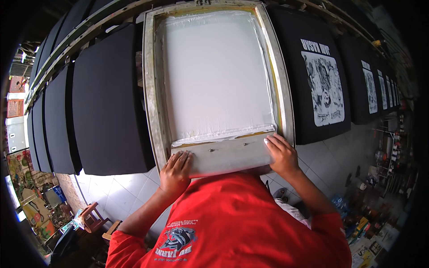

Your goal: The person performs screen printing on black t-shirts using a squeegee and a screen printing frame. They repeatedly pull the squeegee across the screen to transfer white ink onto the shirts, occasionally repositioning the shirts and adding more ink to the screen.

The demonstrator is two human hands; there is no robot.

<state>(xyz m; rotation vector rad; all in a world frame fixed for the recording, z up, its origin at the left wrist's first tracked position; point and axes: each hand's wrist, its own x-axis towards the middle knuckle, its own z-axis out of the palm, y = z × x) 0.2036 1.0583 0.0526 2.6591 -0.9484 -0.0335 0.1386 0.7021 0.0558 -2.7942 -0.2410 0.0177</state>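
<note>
At the near end of the screen frame, a grey squeegee board spans between left hand and right hand, each gripping one end.

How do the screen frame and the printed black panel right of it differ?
The screen frame surrounds a white middle; the printed black panel carries a white print. The left hand and right hand touch the frame; neither touches the panel. Both are roughly rectangular.

Left fingers, right fingers forward, apart
</note>
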